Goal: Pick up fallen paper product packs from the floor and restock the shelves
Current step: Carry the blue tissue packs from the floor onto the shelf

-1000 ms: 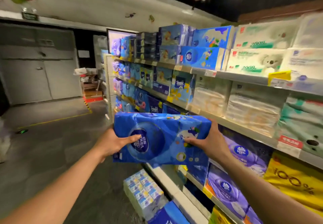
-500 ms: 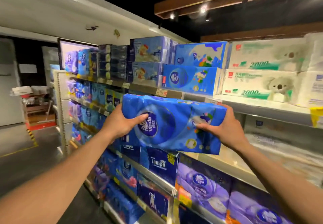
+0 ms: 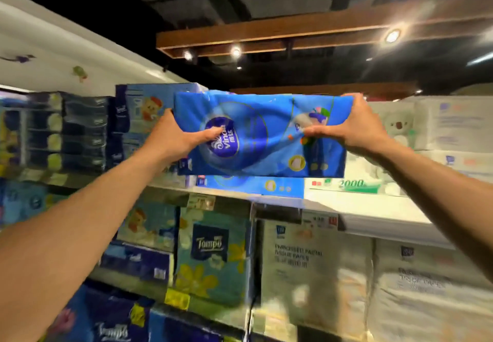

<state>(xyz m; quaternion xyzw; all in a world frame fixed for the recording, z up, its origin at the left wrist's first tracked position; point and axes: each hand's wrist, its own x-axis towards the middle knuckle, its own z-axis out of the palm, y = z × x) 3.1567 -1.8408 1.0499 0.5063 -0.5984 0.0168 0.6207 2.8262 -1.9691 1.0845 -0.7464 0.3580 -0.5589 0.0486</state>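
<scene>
Blue tissue pack point(image 3: 262, 134) held up at the top shelf point(image 3: 360, 208).
Its 9 o'clock end is gripped by the left hand point(image 3: 173, 138), its 3 o'clock end by the right hand point(image 3: 354, 125).

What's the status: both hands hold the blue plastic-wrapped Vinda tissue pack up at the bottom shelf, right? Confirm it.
Not the bottom shelf. The head view shows both hands, left and right, holding the blue plastic-wrapped Vinda tissue pack up at the top shelf.
</scene>
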